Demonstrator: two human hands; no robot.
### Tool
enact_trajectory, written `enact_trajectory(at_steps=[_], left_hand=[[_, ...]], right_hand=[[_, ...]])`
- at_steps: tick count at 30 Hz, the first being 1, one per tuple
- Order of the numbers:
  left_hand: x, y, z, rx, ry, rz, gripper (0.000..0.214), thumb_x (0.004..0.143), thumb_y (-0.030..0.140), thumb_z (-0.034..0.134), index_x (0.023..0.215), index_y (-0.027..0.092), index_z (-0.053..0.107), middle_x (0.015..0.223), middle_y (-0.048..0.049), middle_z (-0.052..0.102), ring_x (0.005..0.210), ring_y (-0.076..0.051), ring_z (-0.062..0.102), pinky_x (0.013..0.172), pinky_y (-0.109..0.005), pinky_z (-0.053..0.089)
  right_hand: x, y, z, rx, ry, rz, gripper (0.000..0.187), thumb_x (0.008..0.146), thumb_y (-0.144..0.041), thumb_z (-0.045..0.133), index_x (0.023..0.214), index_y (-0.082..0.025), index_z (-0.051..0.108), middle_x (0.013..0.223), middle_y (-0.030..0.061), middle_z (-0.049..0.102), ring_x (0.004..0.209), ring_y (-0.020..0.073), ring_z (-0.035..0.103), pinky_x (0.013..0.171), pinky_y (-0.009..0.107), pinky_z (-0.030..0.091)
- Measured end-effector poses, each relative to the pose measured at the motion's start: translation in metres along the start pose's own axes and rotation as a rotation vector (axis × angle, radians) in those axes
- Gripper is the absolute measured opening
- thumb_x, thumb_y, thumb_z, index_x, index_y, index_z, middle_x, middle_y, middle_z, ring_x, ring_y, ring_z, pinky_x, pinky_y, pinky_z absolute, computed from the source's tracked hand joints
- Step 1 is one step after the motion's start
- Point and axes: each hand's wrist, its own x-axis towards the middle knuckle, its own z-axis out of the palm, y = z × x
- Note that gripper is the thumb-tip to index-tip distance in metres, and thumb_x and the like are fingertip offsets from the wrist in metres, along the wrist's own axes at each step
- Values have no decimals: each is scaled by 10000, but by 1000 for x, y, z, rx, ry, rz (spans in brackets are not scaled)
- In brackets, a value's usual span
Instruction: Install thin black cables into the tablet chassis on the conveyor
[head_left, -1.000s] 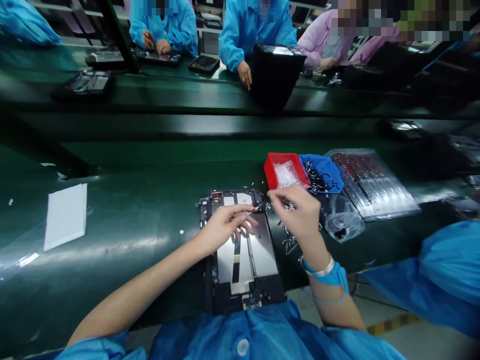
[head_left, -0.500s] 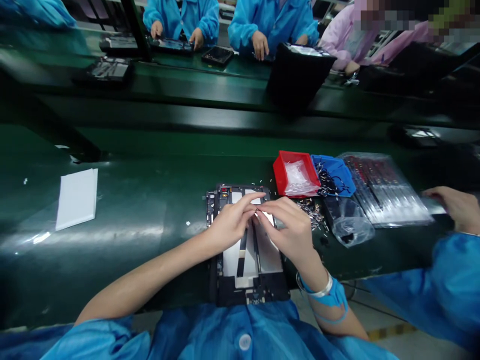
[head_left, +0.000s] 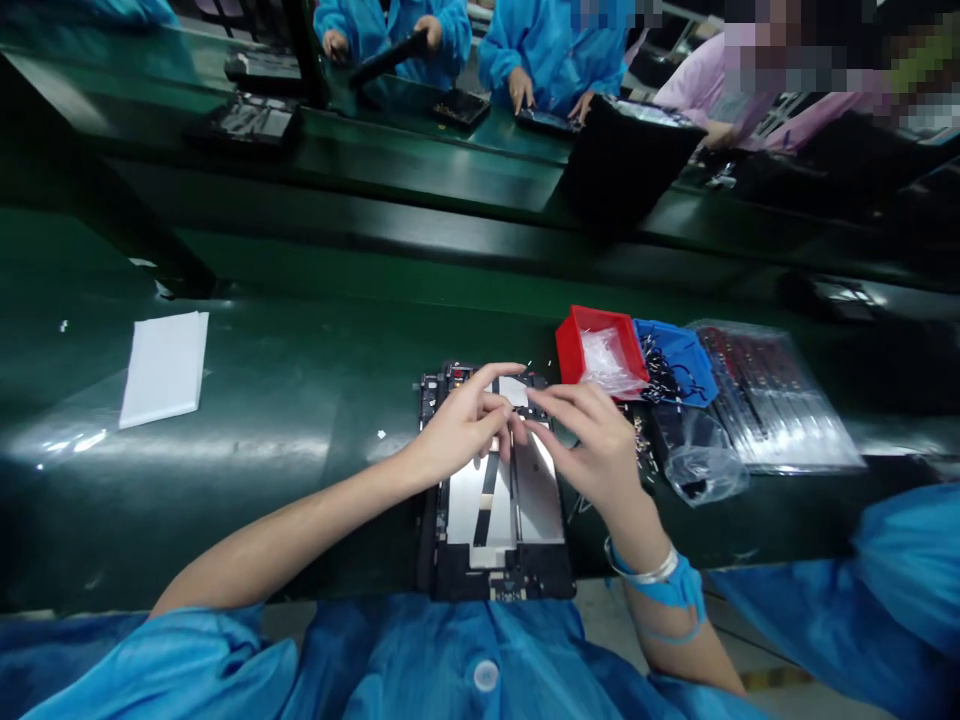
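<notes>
An opened tablet [head_left: 540,500] lies in front of me, its inside facing up with pale battery panels and a dark ribbon cable [head_left: 485,505] down the middle. My left hand [head_left: 469,425] is over its upper part, index finger stretched out and the other fingers loosely bent and apart. To its right, my right hand [head_left: 596,440] hovers at the tablet's upper right edge, thumb and fingers spread with a gap between them. Nothing shows in either hand, though a tiny part could be hidden. A blue band [head_left: 679,592] wraps my right wrist.
Beyond my right hand stand a red bin [head_left: 574,350] with clear plastic bags and a blue bin [head_left: 694,370] with black cables. Plastic-wrapped strips [head_left: 787,410] lie beside them. White sheets [head_left: 165,368] rest on the left. Co-workers sit across; a blue sleeve [head_left: 911,560] is at right.
My fingertips, which met above the tablet, have come apart, the right hand shifting slightly right. A co-worker's hand at right has left view. Across the line, a co-worker has lifted a dark device.
</notes>
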Motion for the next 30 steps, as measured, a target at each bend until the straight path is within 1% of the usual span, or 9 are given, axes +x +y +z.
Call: enact_trajectory(at_steps=[3, 5, 8, 10, 11, 14, 16, 22, 30], left_hand=[[-9, 7, -1, 52, -29, 3, 482, 858, 227, 514, 1327, 155, 430, 699, -12, 639, 495, -120, 593, 384, -172, 358], [-23, 12, -8, 166, 9, 55, 465, 871, 242, 524, 1324, 163, 449, 769, -35, 671, 587, -135, 635, 466, -191, 431], [-53, 12, -25, 471, 220, 188, 401, 887, 228, 544, 1284, 178, 520, 914, -64, 708, 760, -158, 676, 659, -231, 502], [-74, 3, -38, 684, 347, 272, 349, 893, 190, 537, 1241, 186, 571, 985, -72, 712, 837, -168, 683, 713, -241, 509], [-84, -4, -44, 777, 374, 320, 335, 895, 172, 529, 1226, 185, 585, 1014, -78, 711, 872, -175, 683, 729, -247, 516], [-103, -28, -54, 1025, 323, 464, 347, 894, 122, 508, 1232, 169, 574, 1094, -104, 691, 987, -202, 665, 840, -312, 538], [-110, -40, -56, 1149, 250, 518, 368, 891, 109, 507, 1254, 149, 546, 1145, -130, 668, 1053, -225, 644, 899, -365, 537], [-114, -50, -52, 1357, 100, 596, 371, 916, 203, 499, 1276, 117, 519, 1265, -190, 596, 1142, -278, 600, 890, -410, 556], [-111, -52, -50, 1537, 96, 614, 336, 945, 248, 454, 1234, 107, 550, 1202, -203, 627, 1035, -298, 642, 741, -383, 571]], right_hand=[[2, -23, 10, 111, 29, -27, 172, 860, -134, 574, 880, -229, 715, 794, 57, 698, 729, 188, 591, 637, 338, 501], [3, -32, 12, 197, 73, 50, 162, 849, -128, 581, 834, -223, 711, 786, 54, 701, 736, 184, 610, 656, 343, 509], [2, -40, 16, 424, 27, 318, 124, 827, -149, 610, 804, -222, 708, 788, 32, 712, 729, 163, 636, 643, 319, 524], [0, -45, 21, 641, -87, 547, 64, 789, -185, 650, 786, -215, 706, 774, 19, 716, 700, 147, 642, 604, 292, 528], [-1, -48, 24, 752, -148, 654, 35, 760, -207, 678, 783, -208, 704, 765, 17, 716, 687, 143, 645, 590, 282, 529], [-3, -54, 37, 983, -266, 895, 154, 676, -246, 739, 811, -188, 691, 728, 8, 702, 656, 127, 640, 571, 260, 521], [-4, -56, 43, 1024, -274, 972, 193, 653, -244, 749, 825, -185, 683, 713, -1, 689, 648, 115, 630, 580, 252, 513], [-2, -59, 48, 968, -254, 989, 163, 655, -226, 733, 799, -186, 666, 699, -12, 666, 631, 101, 604, 604, 260, 502], [-1, -59, 46, 822, -295, 880, 100, 710, -241, 707, 775, -178, 663, 725, 15, 690, 654, 123, 632, 595, 268, 503]])
